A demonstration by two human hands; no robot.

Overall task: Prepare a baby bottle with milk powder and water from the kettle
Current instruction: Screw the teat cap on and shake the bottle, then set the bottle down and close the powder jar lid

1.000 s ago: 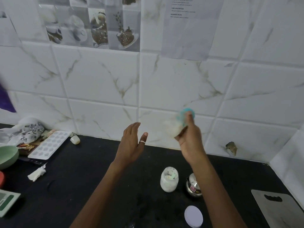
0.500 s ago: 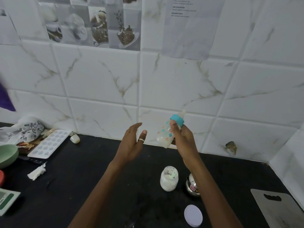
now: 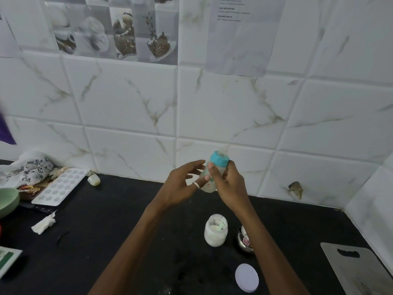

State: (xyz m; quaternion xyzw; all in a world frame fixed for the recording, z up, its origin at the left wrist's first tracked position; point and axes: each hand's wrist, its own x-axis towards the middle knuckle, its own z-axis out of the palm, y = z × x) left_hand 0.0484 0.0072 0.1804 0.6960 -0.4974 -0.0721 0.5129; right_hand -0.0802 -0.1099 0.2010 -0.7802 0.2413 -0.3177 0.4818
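My right hand (image 3: 228, 185) grips a small baby bottle (image 3: 214, 171) with a teal collar and clear nipple, held upright and slightly tilted above the black counter. White milk fills its lower part. My left hand (image 3: 180, 185) is beside the bottle with fingers spread, its thumb and fingertips touching the bottle's side. Below stands an uncapped jar of milk powder (image 3: 215, 230) with a scoop inside. Its white lid (image 3: 246, 277) lies flat on the counter nearer me. No kettle is in view.
A small steel pot (image 3: 244, 241) sits right of the jar, partly behind my right forearm. A grey cutting board (image 3: 357, 271) lies at the right edge. At left are a white mould tray (image 3: 60, 186), a green bowl (image 3: 7, 201), a crumpled tissue (image 3: 43, 224) and patterned cloth (image 3: 29, 169).
My right hand stopped its blurred shaking and lowered the bottle. My left hand moved right and came up against the bottle's side.
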